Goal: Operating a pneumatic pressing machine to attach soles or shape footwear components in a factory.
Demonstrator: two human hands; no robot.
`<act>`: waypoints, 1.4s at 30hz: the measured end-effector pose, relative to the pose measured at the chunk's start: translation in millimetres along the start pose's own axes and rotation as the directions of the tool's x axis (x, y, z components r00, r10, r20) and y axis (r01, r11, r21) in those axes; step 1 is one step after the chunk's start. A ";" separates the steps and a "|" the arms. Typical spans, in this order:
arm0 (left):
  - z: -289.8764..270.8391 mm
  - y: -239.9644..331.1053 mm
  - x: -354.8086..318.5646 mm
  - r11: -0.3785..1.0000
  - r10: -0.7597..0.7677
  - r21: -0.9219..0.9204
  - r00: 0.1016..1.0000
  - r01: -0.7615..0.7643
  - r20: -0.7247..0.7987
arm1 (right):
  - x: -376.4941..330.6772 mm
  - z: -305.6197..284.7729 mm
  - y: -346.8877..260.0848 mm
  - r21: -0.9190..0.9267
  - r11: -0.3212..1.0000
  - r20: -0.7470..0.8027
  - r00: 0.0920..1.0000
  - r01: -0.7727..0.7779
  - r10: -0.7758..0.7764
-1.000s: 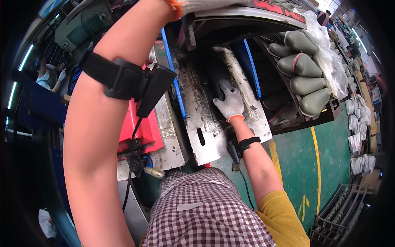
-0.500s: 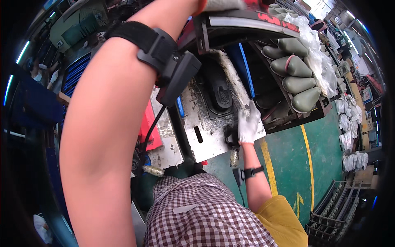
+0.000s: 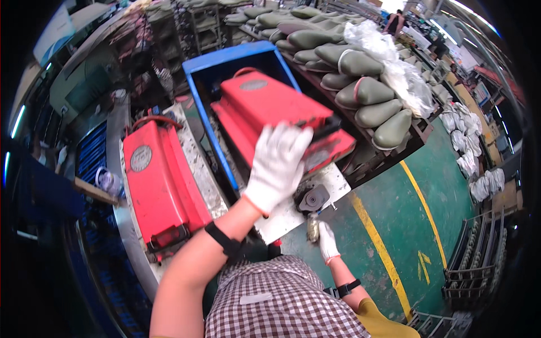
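Observation:
My left hand (image 3: 279, 166), in a white glove, is on the front edge of a red metal cover (image 3: 265, 98), fingers bent over it beside a black handle (image 3: 322, 130). That cover lies low over a pale metal plate (image 3: 282, 223), hiding the dark shoe-shaped mould. Down at the plate's front, my gloved right hand (image 3: 327, 243) is right beside a tape-wrapped lever (image 3: 313, 228). Its fingers are mostly hidden, so I cannot tell whether they grip. A round grey knob (image 3: 314, 199) sits just above the lever.
Another red cover (image 3: 160, 180) is down on the left. A blue frame (image 3: 197, 124) surrounds the right cover's back. Grey-green shoe-shaped pieces (image 3: 366, 90) and clear plastic bags (image 3: 403, 76) pile on a rack at the right. Yellow lines (image 3: 375, 236) mark the green floor; a metal rack (image 3: 473, 265) stands there.
The red cover has come down from its raised position over the mould, my left hand lowering with it. My right hand has moved from the plate down beside the wrapped lever.

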State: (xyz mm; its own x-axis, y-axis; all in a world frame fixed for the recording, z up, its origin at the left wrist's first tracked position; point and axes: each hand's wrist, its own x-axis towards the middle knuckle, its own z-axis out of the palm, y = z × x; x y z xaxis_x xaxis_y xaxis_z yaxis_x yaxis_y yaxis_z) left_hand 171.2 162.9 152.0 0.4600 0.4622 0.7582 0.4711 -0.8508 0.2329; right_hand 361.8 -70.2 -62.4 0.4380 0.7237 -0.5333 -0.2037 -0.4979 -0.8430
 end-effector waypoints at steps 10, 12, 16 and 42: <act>84.4 -1.7 -120.9 0.995 0.084 0.049 0.995 -0.086 0.054 | -28.8 -21.3 -21.7 0.515 0.611 0.631 0.749 -0.600 0.204; 92.2 -5.1 -129.3 0.995 0.069 0.067 0.994 -0.075 0.090 | -21.9 -29.9 -21.3 0.560 0.561 0.603 0.764 -0.610 0.229; 97.1 -7.6 -132.7 0.995 0.080 0.056 0.995 -0.083 0.054 | 8.0 -34.5 -40.1 0.600 0.667 0.265 0.896 -0.442 0.356; -216.4 -31.2 -279.1 0.762 -0.627 0.425 0.721 0.489 0.295 | -31.5 178.8 -76.3 -0.271 0.627 0.859 0.478 0.731 -0.186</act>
State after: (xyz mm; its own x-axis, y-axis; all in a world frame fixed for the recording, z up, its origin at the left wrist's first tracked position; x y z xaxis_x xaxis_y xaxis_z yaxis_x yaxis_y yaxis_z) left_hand -134.7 6.3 65.0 0.2581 0.9405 0.2210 0.9036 -0.3159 0.2894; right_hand 207.0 30.4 6.1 -0.5049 0.8484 -0.1588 0.4294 0.0872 -0.8989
